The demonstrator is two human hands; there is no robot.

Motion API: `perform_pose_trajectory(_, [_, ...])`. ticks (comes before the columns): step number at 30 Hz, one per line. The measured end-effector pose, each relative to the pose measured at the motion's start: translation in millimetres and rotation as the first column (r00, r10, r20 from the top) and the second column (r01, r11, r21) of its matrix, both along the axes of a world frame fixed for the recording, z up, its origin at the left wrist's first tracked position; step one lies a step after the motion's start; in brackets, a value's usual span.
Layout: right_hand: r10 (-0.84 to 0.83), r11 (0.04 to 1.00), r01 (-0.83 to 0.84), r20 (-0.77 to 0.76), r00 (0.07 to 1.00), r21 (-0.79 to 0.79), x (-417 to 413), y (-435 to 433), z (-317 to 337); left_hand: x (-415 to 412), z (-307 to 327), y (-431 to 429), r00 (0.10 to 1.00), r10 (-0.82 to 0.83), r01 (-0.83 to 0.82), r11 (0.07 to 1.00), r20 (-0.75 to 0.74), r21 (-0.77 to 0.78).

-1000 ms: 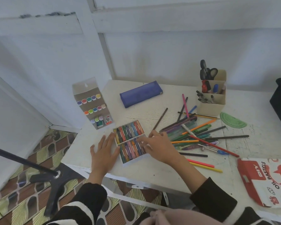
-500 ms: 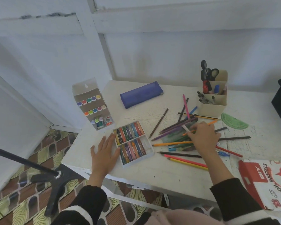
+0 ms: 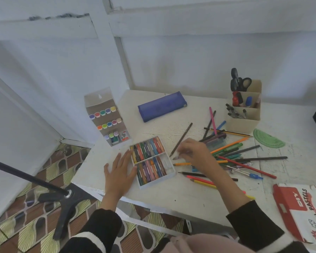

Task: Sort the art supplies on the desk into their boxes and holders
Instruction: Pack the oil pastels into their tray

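**Ali:** Where is the left hand?

**Bea:** The left hand (image 3: 119, 172) lies flat on the white desk (image 3: 171, 198) with its fingers spread out. Its fingertips touch the left side of the oil pastel tray (image 3: 157, 185).

**Ali:** And the right hand?

**Bea:** The right hand (image 3: 195, 154) is just to the right of the tray, at the near end of the pile of coloured pencils (image 3: 232, 152). Its fingers are bunched together. It looks blurry, so I cannot tell if they pinch anything.

**Ali:** What is in the tray?

**Bea:** Two rows of oil pastels (image 3: 148, 148). The near row has a bare gap at its right end.

**Ali:** What else is on the desk?

**Bea:** A brown pencil (image 3: 181, 138) lies alone between the tray and the pile. A blue pencil case (image 3: 161, 105) lies at the back. A cardboard holder (image 3: 244, 123) stands behind the pile, with black scissors (image 3: 240, 82) sticking up out of it. A green protractor (image 3: 267, 140) lies just beside the holder. The red and white oil pastels box (image 3: 303, 212) lies at the near right corner, well apart from the tray.
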State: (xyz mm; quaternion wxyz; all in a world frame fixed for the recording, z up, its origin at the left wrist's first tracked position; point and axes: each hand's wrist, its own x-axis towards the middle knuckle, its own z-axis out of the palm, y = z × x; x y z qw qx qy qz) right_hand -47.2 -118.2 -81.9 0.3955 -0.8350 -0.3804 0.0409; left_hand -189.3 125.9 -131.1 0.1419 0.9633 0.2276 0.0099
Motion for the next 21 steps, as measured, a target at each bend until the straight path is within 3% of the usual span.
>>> perform_pose_trajectory(5, [0.157, 0.982, -0.145, 0.102, 0.982, -0.123, -15, 20, -16, -1, 0, 0, 1.000, 0.002, -0.002, 1.000, 0.007, -0.005])
perform_pose_trajectory(10, [0.206, 0.962, -0.191, 0.063, 0.976, -0.195, -19, 28, -21, 0, 2, -1, 1.000, 0.001, -0.001, 1.000, -0.013, 0.007])
perform_pose_trajectory(15, [0.226, 0.965, -0.215, 0.060, 0.972, -0.147, -22, 33, -27, -1, 2, -1, 1.000, 0.005, -0.005, 1.000, -0.014, 0.009])
perform_pose_trajectory(21, [0.121, 0.989, -0.105, 0.175, 0.977, -0.100, -22, 38, -36, 1, 0, 1, 1.000, 0.001, -0.001, 1.000, -0.014, 0.007])
